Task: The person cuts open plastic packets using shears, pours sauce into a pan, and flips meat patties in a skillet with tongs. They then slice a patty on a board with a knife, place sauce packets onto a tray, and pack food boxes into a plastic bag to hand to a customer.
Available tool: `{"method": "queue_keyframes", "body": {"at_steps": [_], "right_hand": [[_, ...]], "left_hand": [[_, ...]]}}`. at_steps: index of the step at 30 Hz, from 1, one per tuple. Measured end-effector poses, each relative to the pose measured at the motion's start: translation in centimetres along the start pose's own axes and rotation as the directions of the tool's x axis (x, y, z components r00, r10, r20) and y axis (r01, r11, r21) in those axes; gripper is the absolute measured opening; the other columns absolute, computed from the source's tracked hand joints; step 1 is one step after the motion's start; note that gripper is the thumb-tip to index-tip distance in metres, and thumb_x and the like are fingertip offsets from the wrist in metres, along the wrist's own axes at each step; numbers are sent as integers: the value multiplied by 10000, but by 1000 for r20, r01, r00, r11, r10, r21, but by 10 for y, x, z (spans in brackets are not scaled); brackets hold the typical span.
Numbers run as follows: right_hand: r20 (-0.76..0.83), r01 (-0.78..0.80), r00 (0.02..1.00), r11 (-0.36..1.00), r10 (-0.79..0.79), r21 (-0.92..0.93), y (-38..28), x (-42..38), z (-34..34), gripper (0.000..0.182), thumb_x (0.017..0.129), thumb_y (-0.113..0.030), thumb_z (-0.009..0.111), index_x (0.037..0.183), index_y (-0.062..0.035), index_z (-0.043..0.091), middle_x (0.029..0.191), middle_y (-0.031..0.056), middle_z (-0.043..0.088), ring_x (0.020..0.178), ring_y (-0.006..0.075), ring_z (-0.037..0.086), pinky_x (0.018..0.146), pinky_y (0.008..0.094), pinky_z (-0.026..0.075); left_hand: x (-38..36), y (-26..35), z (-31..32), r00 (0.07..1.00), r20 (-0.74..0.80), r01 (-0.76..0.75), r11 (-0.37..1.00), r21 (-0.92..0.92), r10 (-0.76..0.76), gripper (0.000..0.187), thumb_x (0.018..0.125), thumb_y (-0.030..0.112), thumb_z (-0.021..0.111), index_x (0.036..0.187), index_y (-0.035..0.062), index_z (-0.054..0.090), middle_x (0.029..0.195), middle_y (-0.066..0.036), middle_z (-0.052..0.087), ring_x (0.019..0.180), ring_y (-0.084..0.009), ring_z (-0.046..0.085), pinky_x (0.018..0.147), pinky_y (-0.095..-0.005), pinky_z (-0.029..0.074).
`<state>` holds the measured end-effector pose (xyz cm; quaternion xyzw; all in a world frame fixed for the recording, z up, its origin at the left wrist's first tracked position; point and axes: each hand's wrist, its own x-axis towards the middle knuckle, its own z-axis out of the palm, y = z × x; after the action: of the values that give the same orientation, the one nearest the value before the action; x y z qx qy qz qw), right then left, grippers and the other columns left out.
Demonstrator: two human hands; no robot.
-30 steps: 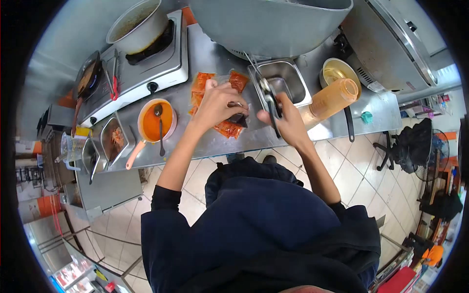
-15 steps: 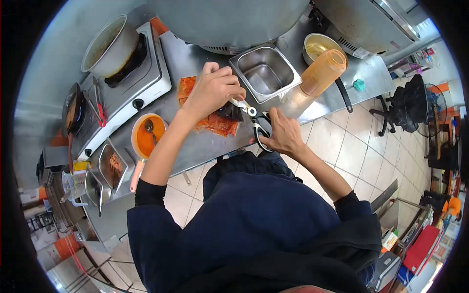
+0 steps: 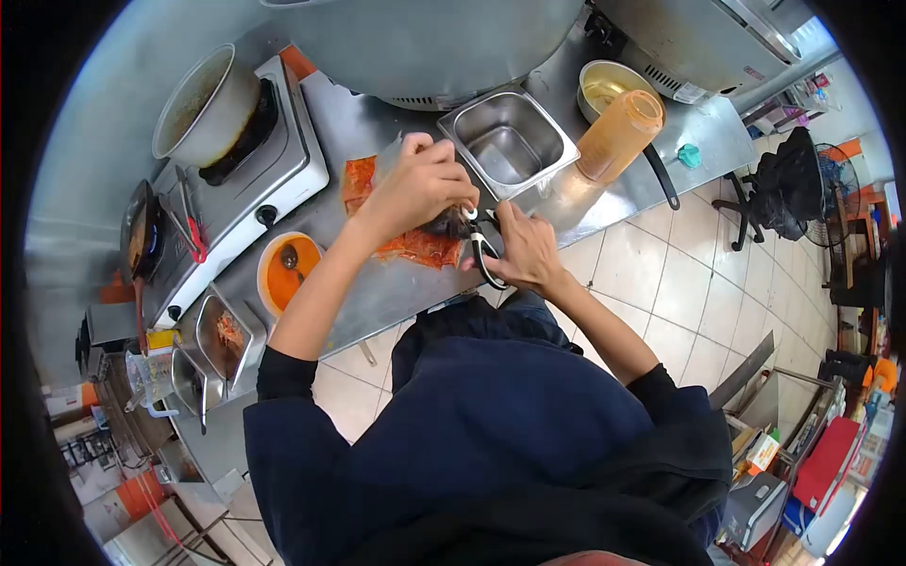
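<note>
My left hand grips a dark packet over a pile of clear bags of orange-red sauce on the steel counter. My right hand holds black-handled scissors, their blades pointing at the packet under my left hand. The two hands are close together, almost touching.
An empty square steel container sits just behind my hands. An orange plastic bottle and a pan stand to the right. To the left are an orange saucepan with a spoon, a gas stove with a pot, and steel trays.
My right hand brought the scissors from beside the steel container down and left to the packet in my left hand. The view shifted slightly.
</note>
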<state>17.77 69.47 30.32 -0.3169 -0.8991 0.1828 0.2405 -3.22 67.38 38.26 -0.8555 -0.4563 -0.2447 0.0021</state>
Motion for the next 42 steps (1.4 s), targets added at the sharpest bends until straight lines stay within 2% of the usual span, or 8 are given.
{"method": "queue_keyframes", "body": {"at_steps": [6, 8, 13, 19, 25, 31, 34, 42], "right_hand": [[118, -133, 985, 991, 129, 28, -1, -17, 7, 689, 651, -631, 650, 853, -8, 435, 737, 187, 582, 620, 362, 587, 529, 418, 435], [114, -234, 969, 966, 221, 114, -3, -26, 7, 696, 652, -635, 657, 860, -6, 444, 743, 189, 593, 624, 364, 599, 525, 421, 441], [81, -244, 968, 964, 236, 108, -11, -27, 13, 737, 630, -673, 655, 853, -6, 436, 741, 197, 592, 617, 354, 606, 524, 401, 452], [152, -308, 943, 949, 296, 64, -25, -19, 0, 760, 612, -687, 658, 832, 7, 441, 702, 209, 582, 574, 335, 593, 507, 377, 432], [-9, -142, 990, 988, 142, -64, -22, -22, 0, 775, 605, -718, 636, 812, 7, 459, 643, 197, 579, 577, 328, 606, 506, 377, 430], [335, -389, 871, 921, 361, 20, -26, -23, -19, 807, 589, -734, 629, 839, 19, 484, 676, 196, 605, 599, 330, 623, 515, 386, 446], [154, -285, 949, 957, 274, 50, -26, -23, -11, 789, 589, -735, 630, 801, 13, 501, 618, 171, 595, 575, 331, 615, 520, 393, 449], [203, -311, 934, 948, 294, 60, -28, -17, -7, 777, 584, -736, 634, 767, 6, 498, 579, 164, 579, 567, 338, 609, 522, 398, 449]], "left_hand": [[-13, -16, 7, 976, -15, 213, 966, -149, -218, 531, 584, 344, 775, 1080, 224, 628, 1054, 16, 625, 1057, -192, 547, 1010, -454, 199], [-32, -35, 17, 860, 271, 502, 811, -300, -432, 689, 582, 367, 785, 1213, 235, 540, 1092, -31, 635, 1067, -211, 556, 1019, -466, 175], [-22, -33, 34, 878, 315, 460, 816, -351, -360, 124, 708, 104, 676, 814, 46, 701, 971, -56, 662, 1045, -207, 567, 958, -460, 303], [-24, -29, 29, 857, 316, 501, 802, -327, -406, 136, 733, 75, 619, 838, 33, 695, 866, -62, 658, 905, -199, 572, 866, -337, 363], [-23, -26, 29, 840, 301, 533, 790, -302, -452, 125, 753, 169, 611, 786, 112, 717, 848, -2, 678, 892, -141, 569, 952, -430, 187], [-26, -29, 33, 842, 293, 531, 788, -310, -452, 123, 752, 189, 622, 782, 121, 721, 849, 1, 676, 871, -145, 564, 941, -406, 202], [-28, -28, 34, 883, 242, 461, 838, -292, -401, 123, 755, 192, 623, 780, 118, 718, 836, 0, 675, 846, -149, 564, 929, -390, 210], [-29, -27, 32, 836, 346, 530, 790, -308, -427, 144, 741, 229, 658, 783, 109, 724, 817, -15, 681, 842, -150, 574, 882, -366, 236]]}}
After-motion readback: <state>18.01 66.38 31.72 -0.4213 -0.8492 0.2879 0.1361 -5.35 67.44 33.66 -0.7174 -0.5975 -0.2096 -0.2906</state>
